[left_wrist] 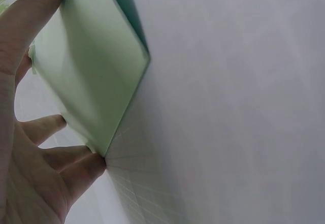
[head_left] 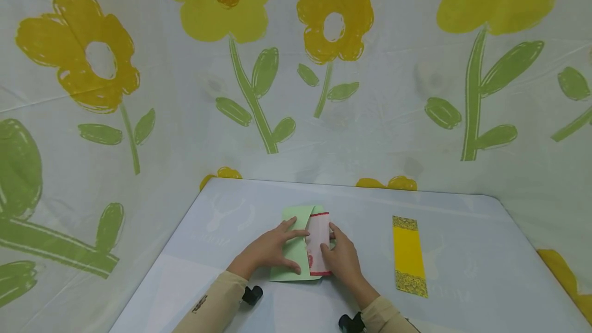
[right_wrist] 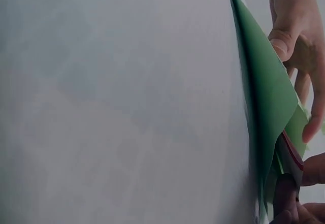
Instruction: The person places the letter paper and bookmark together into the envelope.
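A pale green paper envelope [head_left: 294, 267] lies on the table in front of me. My left hand [head_left: 273, 248] rests over it with fingers spread; in the left wrist view its fingertips touch the edge of the green paper [left_wrist: 101, 76]. A white card [head_left: 319, 240] with red bands at its two ends sticks out of the envelope's right side, its left part hidden by the green paper. My right hand [head_left: 344, 258] pinches the card's right edge between thumb and fingers. In the right wrist view, the card's red band [right_wrist: 292, 148] shows inside the lifted green paper.
Right of the hands, a yellow strip [head_left: 408, 256] with patterned gold ends lies flat on the white table [head_left: 472, 240]. A white cloth [head_left: 388, 96] printed with flowers hangs behind and at the sides of the table.
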`<action>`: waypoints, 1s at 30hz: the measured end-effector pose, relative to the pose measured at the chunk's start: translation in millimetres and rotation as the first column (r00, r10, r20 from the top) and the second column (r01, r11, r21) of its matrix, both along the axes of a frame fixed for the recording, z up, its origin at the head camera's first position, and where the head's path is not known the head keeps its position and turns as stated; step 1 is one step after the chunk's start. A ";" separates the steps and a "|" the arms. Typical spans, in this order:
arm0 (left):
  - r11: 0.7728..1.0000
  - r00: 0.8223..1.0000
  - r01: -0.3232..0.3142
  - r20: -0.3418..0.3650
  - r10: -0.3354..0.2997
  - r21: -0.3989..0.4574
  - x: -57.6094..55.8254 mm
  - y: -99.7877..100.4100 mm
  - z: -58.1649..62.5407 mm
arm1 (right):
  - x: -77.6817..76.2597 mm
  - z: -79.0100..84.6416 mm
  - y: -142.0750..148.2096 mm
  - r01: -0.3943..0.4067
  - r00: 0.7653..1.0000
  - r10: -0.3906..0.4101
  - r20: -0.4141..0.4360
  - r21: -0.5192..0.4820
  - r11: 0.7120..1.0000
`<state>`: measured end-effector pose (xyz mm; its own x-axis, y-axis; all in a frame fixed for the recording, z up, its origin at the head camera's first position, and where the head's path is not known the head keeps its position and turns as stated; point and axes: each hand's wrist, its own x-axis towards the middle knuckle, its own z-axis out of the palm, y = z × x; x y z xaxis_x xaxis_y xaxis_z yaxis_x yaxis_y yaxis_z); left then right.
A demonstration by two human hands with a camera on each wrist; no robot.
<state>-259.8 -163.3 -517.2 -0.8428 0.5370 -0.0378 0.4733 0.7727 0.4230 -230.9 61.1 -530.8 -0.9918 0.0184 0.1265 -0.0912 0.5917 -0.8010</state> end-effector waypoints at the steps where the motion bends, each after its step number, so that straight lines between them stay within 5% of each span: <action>1: 1.000 1.000 0.002 -0.004 -0.002 0.000 0.1 -0.3 0.1 | 0.0 -0.1 -0.7 -0.001 1.000 0.001 -0.002 0.002 1.000; 30: 1.000 1.000 0.004 -0.004 -0.004 0.012 0.8 -0.7 2.3 | 1.4 -1.1 -3.6 0.005 1.000 -0.005 -0.012 0.036 0.999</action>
<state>-258.9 -164.0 -514.9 -0.8408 0.5405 -0.0284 0.4777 0.7658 0.4306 -229.5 57.4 -531.9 -0.9902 0.0189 0.1386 -0.0971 0.6204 -0.7783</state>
